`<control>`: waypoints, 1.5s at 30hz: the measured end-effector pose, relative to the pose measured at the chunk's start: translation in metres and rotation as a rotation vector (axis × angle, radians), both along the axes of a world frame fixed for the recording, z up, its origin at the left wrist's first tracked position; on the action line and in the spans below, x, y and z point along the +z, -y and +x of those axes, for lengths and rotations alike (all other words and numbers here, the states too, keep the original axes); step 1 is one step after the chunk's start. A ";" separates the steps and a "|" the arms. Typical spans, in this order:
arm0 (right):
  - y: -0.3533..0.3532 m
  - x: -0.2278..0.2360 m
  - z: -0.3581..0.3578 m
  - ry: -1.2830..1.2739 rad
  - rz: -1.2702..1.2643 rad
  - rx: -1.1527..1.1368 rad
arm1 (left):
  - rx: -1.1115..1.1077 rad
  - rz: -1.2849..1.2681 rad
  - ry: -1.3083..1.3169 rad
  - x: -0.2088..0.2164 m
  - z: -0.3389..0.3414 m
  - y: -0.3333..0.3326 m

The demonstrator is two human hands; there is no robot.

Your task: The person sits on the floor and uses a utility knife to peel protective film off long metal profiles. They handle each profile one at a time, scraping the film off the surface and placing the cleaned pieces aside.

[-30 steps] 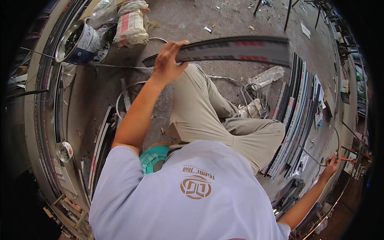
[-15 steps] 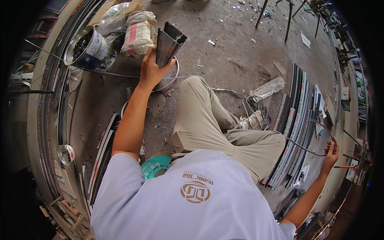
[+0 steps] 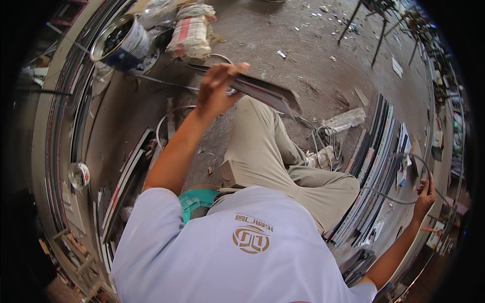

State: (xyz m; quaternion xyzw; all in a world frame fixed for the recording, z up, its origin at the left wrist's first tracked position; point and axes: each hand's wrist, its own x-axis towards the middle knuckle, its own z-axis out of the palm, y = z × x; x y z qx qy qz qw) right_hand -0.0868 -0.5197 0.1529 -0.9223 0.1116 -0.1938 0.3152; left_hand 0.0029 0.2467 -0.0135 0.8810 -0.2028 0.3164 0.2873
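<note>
My left hand (image 3: 218,93) is closed around a dark metal profile (image 3: 268,92), which lies nearly level over my raised knee, its far end pointing right. Motion blurs the fingers and the profile slightly. Far out to the right, my right hand (image 3: 426,196) pinches a thin grey flexible strip (image 3: 386,196). The strip curves from beside my knee up to those fingers, and more of it arcs above them. A loose coil (image 3: 326,141) of similar strip lies on the floor by my shoe.
Long dark profiles (image 3: 371,161) are stacked on the floor at right, others (image 3: 124,184) at left. A filled bucket (image 3: 121,45) and a wrapped white bundle (image 3: 192,33) stand upper left. Clear plastic (image 3: 344,120) lies past my shoe. Dark legs (image 3: 348,22) stand at upper right.
My left hand has turned the profile from upright to nearly level and brought it right and slightly down. My right hand has shifted a little right and down, still with the strip.
</note>
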 end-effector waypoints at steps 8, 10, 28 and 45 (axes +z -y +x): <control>-0.083 -0.029 0.035 0.021 0.027 0.092 | -0.041 -0.006 -0.080 -0.061 -0.058 0.050; -0.131 -0.045 0.028 0.072 0.125 0.132 | -0.093 0.030 -0.131 -0.085 -0.070 0.060; -0.398 -0.101 -0.011 -0.087 0.354 0.645 | -0.407 0.132 -0.472 -0.057 -0.056 0.101; -0.402 -0.164 -0.030 -0.444 0.276 0.512 | -0.195 0.192 -0.917 -0.048 -0.081 0.136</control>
